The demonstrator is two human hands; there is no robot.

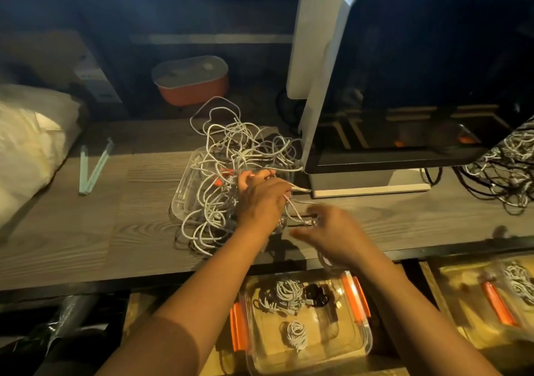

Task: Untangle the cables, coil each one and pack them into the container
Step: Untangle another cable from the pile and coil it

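A loose tangle of cables [231,156], white and braided with a few darker strands, lies heaped in open loops on the grey wood-grain desk [86,231], partly over a clear plastic lid [182,199] with rounded corners. The left hand [260,199] is sunk into the heap's near right side, its fingers curled round several white strands. The right hand [335,232] is just beside it, smeared by blur, with its fingers bent toward some thin cable ends; whether it grips them cannot be told. Below the desk edge sits the container [367,338], a clear rectangular box with two orange latches. It holds three wound bundles: a large white coil [286,292], a black coil [316,293] touching it, and a small white coil [297,335] lying apart. A glossy dark monitor [419,86] in a silver frame stands on the right of the desk. Behind the heap is one oval orange pot [190,82] with a grey lid. On the left lie a pale green V-shaped strip [94,170] and a crumpled cream pillow [29,144]. The room is dim.
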